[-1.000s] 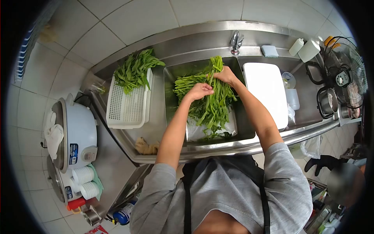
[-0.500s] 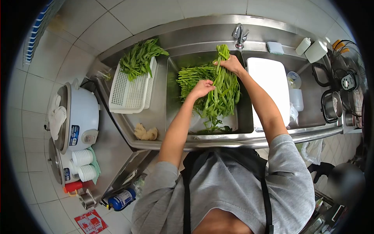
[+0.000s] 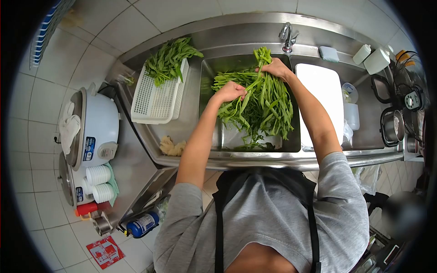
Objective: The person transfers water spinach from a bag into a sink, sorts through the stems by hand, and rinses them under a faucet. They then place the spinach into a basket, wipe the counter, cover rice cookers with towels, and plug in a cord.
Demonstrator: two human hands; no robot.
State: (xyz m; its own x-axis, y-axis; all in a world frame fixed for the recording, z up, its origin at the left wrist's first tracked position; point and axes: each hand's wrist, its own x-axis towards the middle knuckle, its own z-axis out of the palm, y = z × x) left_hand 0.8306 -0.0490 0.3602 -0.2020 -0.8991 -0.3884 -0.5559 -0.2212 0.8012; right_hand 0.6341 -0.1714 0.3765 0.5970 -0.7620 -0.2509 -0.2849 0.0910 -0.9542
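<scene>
Leafy greens (image 3: 268,102) fill much of the left sink basin (image 3: 205,98). My right hand (image 3: 276,69) is closed round the stems of an upright bunch near the basin's back edge, its leaves hanging toward me. On the bunch's left side, my left hand (image 3: 231,92) pinches a stem or leaf of the greens. More stems lie behind and beneath my left hand. A white perforated basket (image 3: 152,102) on the left drainboard holds another heap of leafy greens (image 3: 168,61) at its back end.
A white board or lid (image 3: 321,102) covers part of the right basin, beside containers. The faucet (image 3: 287,37) stands behind the sinks. A crumpled tan cloth (image 3: 172,146) lies front left. Further left are a large cooker (image 3: 102,132) and stacked white cups (image 3: 99,175). Bottles (image 3: 377,60) and a fan stand right.
My left hand has closed on part of the greens and shifted slightly left relative to the bunch. The held leaves have spread to the right. The camera view has shifted a little.
</scene>
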